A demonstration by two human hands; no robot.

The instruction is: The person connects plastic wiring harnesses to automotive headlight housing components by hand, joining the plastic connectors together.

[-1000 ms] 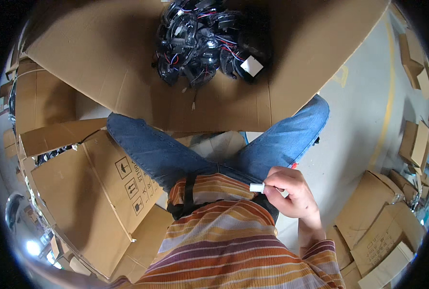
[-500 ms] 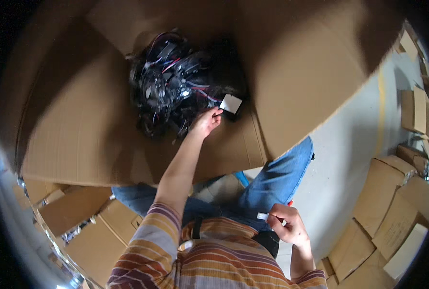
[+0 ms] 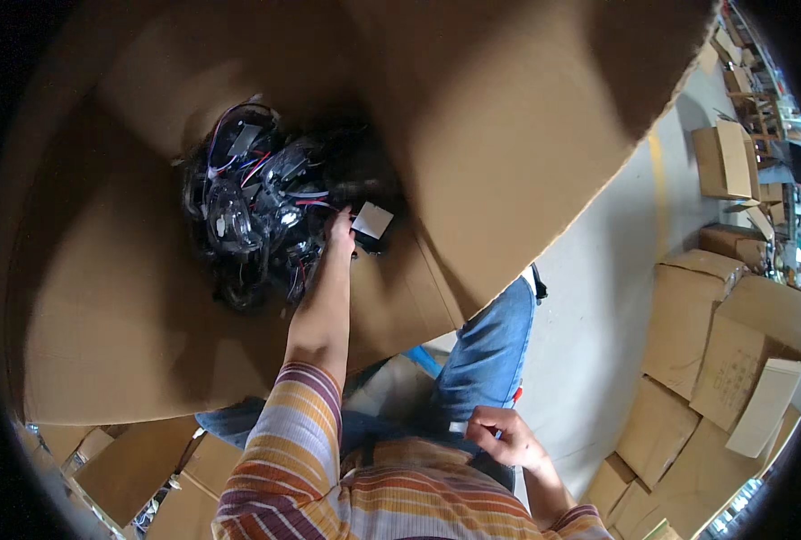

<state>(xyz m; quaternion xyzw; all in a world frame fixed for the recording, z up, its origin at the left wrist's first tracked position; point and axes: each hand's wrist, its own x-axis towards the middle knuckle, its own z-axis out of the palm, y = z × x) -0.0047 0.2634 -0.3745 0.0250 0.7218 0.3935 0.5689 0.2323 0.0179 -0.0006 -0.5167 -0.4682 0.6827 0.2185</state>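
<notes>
Inside the big carton [image 3: 499, 171], reaches with the left hand [image 3: 339, 232] to black wired parts [image 3: 234, 220], beside a white square [image 3: 372, 220]; cannot tell that hand's finger pose. Near the right leg [image 3: 488, 346], pinches 1 small white piece [image 3: 458, 427] with the right hand [image 3: 508, 438].

Parts [image 3: 231, 225] at far left: black; wires [image 3: 308, 195] red and whitish. Small near piece [image 3: 457, 427]: white. Large carton [image 3: 517, 153]: brown. Shirt [image 3: 303, 423]: orange, yellow, purple, white stripes. Jeans [image 3: 488, 346]: blue.
</notes>
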